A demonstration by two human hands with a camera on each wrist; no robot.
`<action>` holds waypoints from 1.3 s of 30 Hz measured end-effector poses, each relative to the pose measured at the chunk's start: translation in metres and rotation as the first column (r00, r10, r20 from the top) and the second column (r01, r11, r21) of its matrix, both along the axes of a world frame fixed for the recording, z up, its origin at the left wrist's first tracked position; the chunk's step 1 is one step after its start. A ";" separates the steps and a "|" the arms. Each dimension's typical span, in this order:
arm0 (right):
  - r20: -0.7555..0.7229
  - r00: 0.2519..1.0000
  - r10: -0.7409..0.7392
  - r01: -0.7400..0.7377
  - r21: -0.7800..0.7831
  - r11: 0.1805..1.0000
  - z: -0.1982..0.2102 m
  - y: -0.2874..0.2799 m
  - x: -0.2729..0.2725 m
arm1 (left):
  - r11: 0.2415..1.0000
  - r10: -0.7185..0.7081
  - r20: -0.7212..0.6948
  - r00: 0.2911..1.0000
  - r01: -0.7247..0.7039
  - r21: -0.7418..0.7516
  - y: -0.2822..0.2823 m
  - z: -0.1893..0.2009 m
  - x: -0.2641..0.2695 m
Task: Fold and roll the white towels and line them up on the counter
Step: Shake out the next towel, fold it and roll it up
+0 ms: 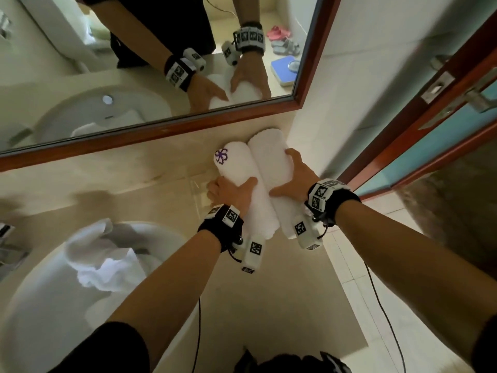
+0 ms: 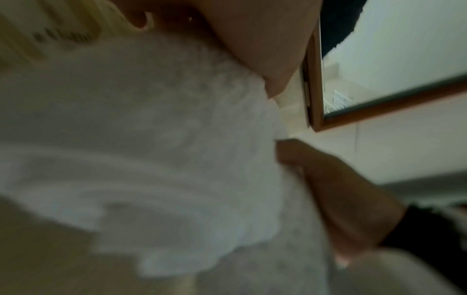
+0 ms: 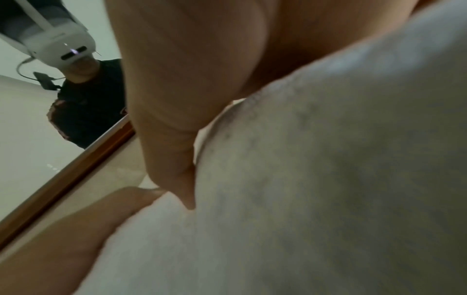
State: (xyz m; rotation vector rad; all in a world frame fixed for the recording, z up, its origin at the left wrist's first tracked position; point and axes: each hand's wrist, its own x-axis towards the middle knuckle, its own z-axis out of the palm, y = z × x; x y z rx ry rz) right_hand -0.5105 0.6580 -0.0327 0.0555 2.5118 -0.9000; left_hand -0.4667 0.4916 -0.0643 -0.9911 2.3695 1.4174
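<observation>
Two rolled white towels lie side by side on the beige counter (image 1: 113, 184) near the wall corner. The left roll (image 1: 239, 168) bears a purple flower mark at its far end. My left hand (image 1: 231, 192) grips this roll near its middle, thumb over the top. The right roll (image 1: 271, 157) is gripped by my right hand (image 1: 293, 176), with its thumb in the seam between the rolls. Up close, the left wrist view shows towel cloth (image 2: 151, 139) under my palm, and the right wrist view shows the right roll (image 3: 328, 179) under my fingers (image 3: 171, 111).
A round white sink (image 1: 35, 313) at lower left holds a crumpled white towel (image 1: 102, 262). A wood-framed mirror (image 1: 188, 122) runs along the back wall. A door with a metal latch (image 1: 441, 90) stands at right. The counter's right edge drops to tiled floor (image 1: 357, 278).
</observation>
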 end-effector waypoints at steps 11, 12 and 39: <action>-0.049 0.999 0.019 -0.017 0.046 0.999 -0.006 -0.011 0.003 | 0.991 -0.122 -0.104 0.987 0.115 -0.070 0.000 0.005 -0.001; -0.066 0.997 0.036 -0.031 0.071 0.997 -0.008 -0.012 0.005 | 0.994 -0.104 -0.141 0.985 0.101 -0.029 0.003 0.002 0.000; -0.083 0.993 0.083 -0.087 -0.040 0.995 -0.014 0.000 -0.005 | 0.991 -0.103 -0.288 0.952 0.123 0.052 0.002 -0.007 -0.010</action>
